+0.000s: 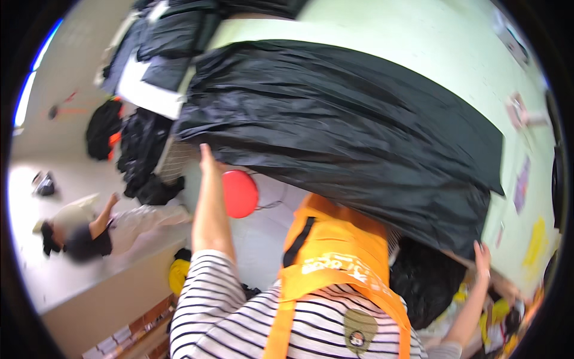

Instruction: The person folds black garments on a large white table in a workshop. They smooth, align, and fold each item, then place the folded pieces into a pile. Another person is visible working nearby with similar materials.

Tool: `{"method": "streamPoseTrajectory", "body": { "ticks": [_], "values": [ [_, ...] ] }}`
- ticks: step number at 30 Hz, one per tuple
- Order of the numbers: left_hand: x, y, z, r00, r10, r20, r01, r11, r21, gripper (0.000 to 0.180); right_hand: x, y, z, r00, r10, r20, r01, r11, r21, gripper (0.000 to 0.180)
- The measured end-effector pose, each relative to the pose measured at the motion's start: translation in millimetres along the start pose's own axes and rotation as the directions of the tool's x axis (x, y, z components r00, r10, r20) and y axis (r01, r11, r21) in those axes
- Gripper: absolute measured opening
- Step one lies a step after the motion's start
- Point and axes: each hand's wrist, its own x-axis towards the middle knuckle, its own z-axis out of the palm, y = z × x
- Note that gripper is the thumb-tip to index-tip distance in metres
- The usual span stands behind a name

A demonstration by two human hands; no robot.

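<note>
A long, wrinkled piece of black fabric (335, 125) is spread across the pale green table (430, 42), and its near edge runs along the front of my body. At the fabric's left near corner, my left hand (208, 158) is closed on the edge, with some fingers hidden by the cloth. My right hand (482, 259) grips the right near corner, its fingers small in the picture. Between the hands, the cloth lies in long folds, and its far right corner rests flat on the tabletop.
Stacked dark cloth (173, 42) lies at the far left beside a white sheet (146, 90). A red round stool (240, 194) stands below the table. Black fabric (427, 281) is heaped under my right side. Another person (89, 236) is at the left.
</note>
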Motion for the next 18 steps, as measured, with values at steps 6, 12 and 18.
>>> {"method": "streamPoseTrajectory", "body": {
  "ticks": [6,12,18],
  "values": [
    [14,-5,7,0.944,-0.166,0.286,0.191,0.98,-0.06,0.052,39,-43,42,0.937,0.165,-0.307,-0.168,0.986,0.018,0.077],
    [104,-6,-56,0.961,-0.225,0.158,0.198,0.966,0.167,0.044,49,-68,54,0.831,0.187,-0.525,-0.261,0.963,-0.07,0.061],
    [129,5,-55,0.95,-0.26,0.171,0.212,0.943,0.257,0.036,64,-72,51,0.859,0.027,-0.511,0.014,0.997,0.077,0.041]
  ]
}}
